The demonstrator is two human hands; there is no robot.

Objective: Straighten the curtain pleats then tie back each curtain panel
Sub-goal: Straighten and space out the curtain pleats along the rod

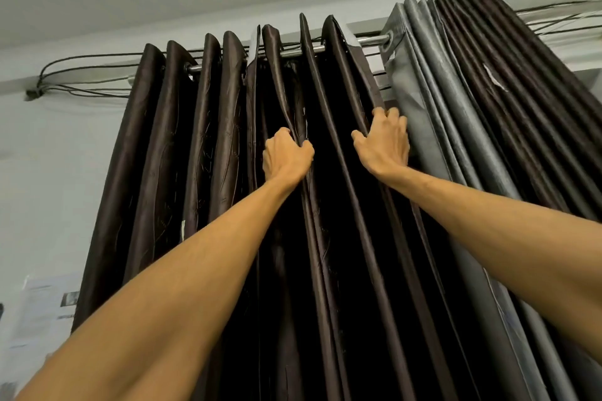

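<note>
Two panels hang on one rod (371, 40). The left hand (286, 158) has its fingers clamped on a middle pleat of the spread brown panel (156, 156). The right hand (386, 145) has its fingers clamped on that panel's right edge, just beside the bunched panel (472, 91).

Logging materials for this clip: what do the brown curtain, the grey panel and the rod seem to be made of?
Brown curtain: woven cloth, satin-like sheen, probably synthetic; soft highlights run down its folds. Grey panel: duller, stiffer-looking fabric, perhaps a coated lining; it hangs in flat, sharp creases. Rod: polished metal, likely chromed; bright mirror glints.
</note>
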